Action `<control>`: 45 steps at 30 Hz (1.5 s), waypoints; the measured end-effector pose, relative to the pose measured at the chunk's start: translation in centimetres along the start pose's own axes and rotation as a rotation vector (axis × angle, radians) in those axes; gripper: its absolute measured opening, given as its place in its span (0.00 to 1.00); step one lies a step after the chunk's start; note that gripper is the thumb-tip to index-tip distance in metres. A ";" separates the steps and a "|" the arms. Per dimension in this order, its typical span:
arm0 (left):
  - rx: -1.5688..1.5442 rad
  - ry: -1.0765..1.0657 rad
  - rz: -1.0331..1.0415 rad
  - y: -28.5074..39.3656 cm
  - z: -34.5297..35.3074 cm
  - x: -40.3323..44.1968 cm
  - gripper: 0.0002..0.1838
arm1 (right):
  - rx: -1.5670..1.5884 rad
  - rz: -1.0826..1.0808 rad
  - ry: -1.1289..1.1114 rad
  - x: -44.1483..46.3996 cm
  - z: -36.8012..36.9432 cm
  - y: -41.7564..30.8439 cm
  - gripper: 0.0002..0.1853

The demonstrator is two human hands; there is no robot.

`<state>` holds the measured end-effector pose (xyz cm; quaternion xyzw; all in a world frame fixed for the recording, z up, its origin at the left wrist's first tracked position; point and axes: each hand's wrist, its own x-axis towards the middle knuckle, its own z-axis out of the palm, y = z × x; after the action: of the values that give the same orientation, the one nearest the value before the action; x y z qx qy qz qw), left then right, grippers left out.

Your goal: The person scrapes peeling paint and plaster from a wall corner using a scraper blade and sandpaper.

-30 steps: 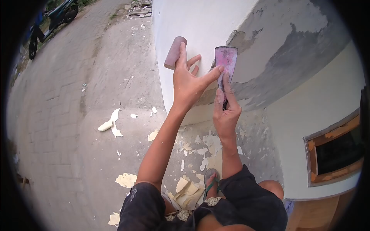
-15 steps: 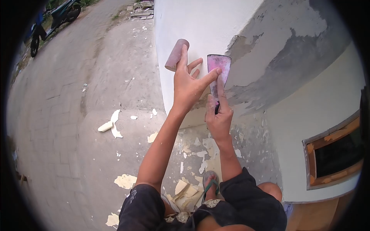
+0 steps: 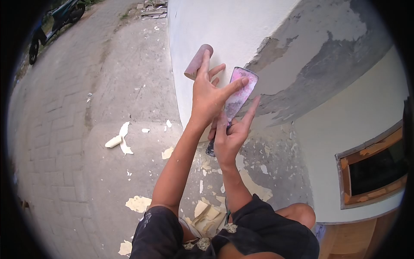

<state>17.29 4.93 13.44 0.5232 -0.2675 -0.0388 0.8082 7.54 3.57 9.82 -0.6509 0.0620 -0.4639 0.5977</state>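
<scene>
A reddish-brown roll (image 3: 197, 64), which looks like rolled sandpaper, is held at the fingers of my left hand (image 3: 207, 98). That hand's thumb presses on the blade of a putty knife (image 3: 242, 88) smeared pink and grey. My right hand (image 3: 229, 144) grips the putty knife low, near its dark handle, part of which shows below the fingers. Its index finger points up and away from the blade. Both hands are raised in front of a wall (image 3: 215, 26), whose white paint gives way to bare grey patches on the right.
Peeled paint flakes (image 3: 140, 203) lie scattered over the concrete ground (image 3: 108, 172). A curled paint strip (image 3: 115, 141) is at the left. A wood-framed window (image 3: 345, 181) sits low on the right. A motorbike (image 3: 51, 23) stands at the far upper left beside the paved lane.
The putty knife has tilted, its handle swinging down and left. My right hand has shifted left and lower, its index finger lifting off the blade. My left hand stays nearly in place.
</scene>
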 end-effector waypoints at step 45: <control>-0.005 -0.224 -0.185 0.3 -3.6 1.1 0.57 | 0.386 0.328 0.056 -0.1 2.4 -0.6 0.24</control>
<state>19.89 7.61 12.99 0.5360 -0.3065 -0.1720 0.7676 8.84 5.49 10.64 -0.4931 0.0935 -0.3818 0.7761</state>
